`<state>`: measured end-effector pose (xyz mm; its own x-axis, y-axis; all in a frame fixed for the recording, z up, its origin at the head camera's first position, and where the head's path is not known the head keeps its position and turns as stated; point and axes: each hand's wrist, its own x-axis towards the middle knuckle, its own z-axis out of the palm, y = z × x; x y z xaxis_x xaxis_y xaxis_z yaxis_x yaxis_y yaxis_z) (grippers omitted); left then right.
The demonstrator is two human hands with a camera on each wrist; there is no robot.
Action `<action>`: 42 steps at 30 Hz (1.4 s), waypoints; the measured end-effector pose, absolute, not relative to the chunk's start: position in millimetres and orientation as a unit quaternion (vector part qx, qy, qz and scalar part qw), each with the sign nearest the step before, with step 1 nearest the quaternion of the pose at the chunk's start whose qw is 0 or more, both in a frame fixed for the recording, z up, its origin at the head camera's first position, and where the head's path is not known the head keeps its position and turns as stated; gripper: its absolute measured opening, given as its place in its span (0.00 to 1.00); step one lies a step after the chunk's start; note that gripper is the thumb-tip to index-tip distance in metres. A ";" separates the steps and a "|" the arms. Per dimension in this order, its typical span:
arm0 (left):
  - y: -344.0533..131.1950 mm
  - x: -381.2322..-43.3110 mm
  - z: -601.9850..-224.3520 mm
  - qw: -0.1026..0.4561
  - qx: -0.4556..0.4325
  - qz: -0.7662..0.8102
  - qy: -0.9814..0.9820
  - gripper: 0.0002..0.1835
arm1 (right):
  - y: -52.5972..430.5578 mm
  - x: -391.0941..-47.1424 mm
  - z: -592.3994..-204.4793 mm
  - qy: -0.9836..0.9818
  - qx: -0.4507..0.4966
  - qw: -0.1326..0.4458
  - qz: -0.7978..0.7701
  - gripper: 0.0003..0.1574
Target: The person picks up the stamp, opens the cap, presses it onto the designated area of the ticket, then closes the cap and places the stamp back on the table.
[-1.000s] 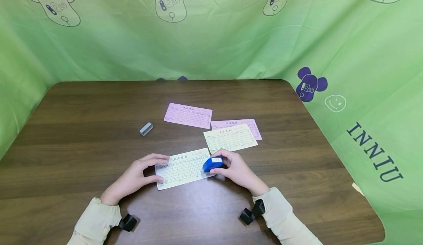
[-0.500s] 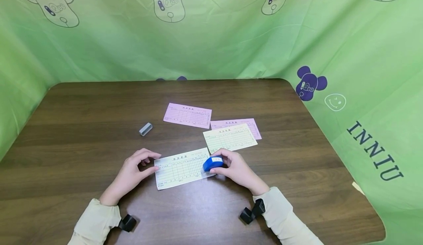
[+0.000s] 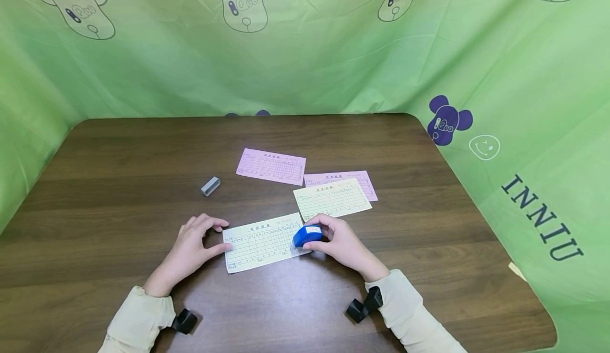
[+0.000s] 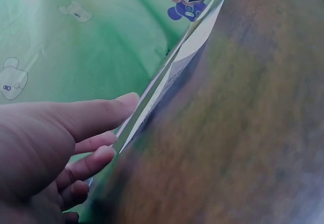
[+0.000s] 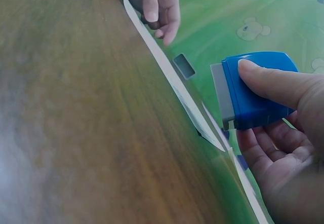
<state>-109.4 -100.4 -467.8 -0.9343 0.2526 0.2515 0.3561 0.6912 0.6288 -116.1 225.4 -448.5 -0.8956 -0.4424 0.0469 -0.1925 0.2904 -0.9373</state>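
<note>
A blue stamp [image 3: 307, 235] with a grey base is pinched in my right hand [image 3: 340, 244] between thumb and fingers. It hovers over the right end of a pale printed slip [image 3: 262, 243]; in the right wrist view a gap shows between the stamp's base [image 5: 223, 96] and the paper. My left hand [image 3: 193, 247] is at the slip's left edge, its thumb over the edge and its fingers loosely bent beside it. The left wrist view shows the slip [image 4: 152, 100] slightly lifted and curved off the tabletop. Any marks beneath the stamp are hidden in the head view.
A second pale slip [image 3: 332, 199] lies behind, partly over a pink slip [image 3: 369, 183]. Another pink slip [image 3: 270, 166] lies farther back. A small grey cap-like block [image 3: 211, 186] sits to the left on the brown table [image 3: 119, 183]. Green curtains surround the table's far sides.
My left hand has drawn back leftward off the slip's surface, then its thumb has come back to the left edge. The right hand and stamp have stayed in place.
</note>
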 end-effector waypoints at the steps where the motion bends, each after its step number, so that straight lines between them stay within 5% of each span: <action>1: -100.2 -109.0 -467.3 0.071 -0.165 -0.351 -0.919 0.21 | 225.4 -116.1 -448.5 0.796 -0.200 0.111 -0.561 0.21; 42: -99.1 -107.5 -464.5 0.030 -0.165 -0.324 -0.931 0.15 | 226.3 -117.3 -450.9 0.798 -0.199 0.106 -0.559 0.21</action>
